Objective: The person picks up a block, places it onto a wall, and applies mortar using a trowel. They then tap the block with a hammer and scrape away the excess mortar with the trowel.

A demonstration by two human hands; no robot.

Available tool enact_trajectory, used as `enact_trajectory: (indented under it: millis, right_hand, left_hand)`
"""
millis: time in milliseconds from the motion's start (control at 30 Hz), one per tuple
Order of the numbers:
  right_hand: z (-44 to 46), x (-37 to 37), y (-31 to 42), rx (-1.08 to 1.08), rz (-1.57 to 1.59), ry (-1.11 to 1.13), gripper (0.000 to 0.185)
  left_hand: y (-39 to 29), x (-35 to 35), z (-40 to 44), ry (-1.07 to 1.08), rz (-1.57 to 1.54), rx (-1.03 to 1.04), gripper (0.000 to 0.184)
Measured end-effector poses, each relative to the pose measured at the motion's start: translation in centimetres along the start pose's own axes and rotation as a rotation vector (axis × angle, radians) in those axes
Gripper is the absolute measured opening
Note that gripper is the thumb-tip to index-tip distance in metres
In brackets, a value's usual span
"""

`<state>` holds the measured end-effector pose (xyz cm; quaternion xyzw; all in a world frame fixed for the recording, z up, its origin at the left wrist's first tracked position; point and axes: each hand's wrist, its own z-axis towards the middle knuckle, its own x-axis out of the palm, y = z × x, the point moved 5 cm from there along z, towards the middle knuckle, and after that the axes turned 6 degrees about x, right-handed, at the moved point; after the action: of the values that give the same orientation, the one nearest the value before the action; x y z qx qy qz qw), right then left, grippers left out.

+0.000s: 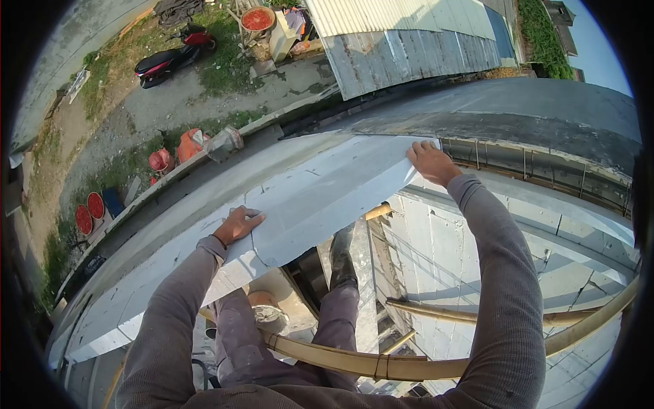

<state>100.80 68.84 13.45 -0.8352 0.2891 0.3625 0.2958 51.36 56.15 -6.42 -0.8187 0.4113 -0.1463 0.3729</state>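
Along the top of a wall runs a row of white lightweight concrete blocks. My left hand [238, 225] rests on the row beside a joint, its thumb spread out to the right. At the far right end of the concrete block [334, 215], my right hand [433, 162] is closed over the corner, fingers on top. The block's near lower edge looks rough. Left of the joint, a neighbouring block [235, 271] shows its near face below my left hand. The undersides of both hands are hidden.
A bent bamboo pole [368, 365] crosses in front of my body. My boot [343, 255] stands below the blocks, near a bucket [267, 313]. Thin rebar [524, 163] lines a concrete edge at right. Far below are a scooter [174, 58] and metal roofing [409, 58].
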Motion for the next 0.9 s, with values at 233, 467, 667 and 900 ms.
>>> enact_trajectory:
  millis: [233,467,667,900]
  right_hand:
    - [0.3,-0.1,-0.2,0.016,0.035,0.048,0.029]
    - [0.2,-0.6,0.0,-0.002,0.058,0.116,0.031]
    - [0.5,-0.5,-0.1,0.023,0.105,0.107,0.035]
    - [2.8,-6.3,2.4,0.459,0.164,0.532,0.047]
  left_hand:
    - [1.6,0.7,1.0,-0.046,0.163,-0.119,0.058]
    - [2.1,1.0,1.2,-0.014,0.064,0.108,0.068]
    - [-1.8,0.4,0.0,0.116,-0.161,0.124,0.084]
    - [-12.3,0.4,-1.1,0.235,-0.002,0.349,0.093]
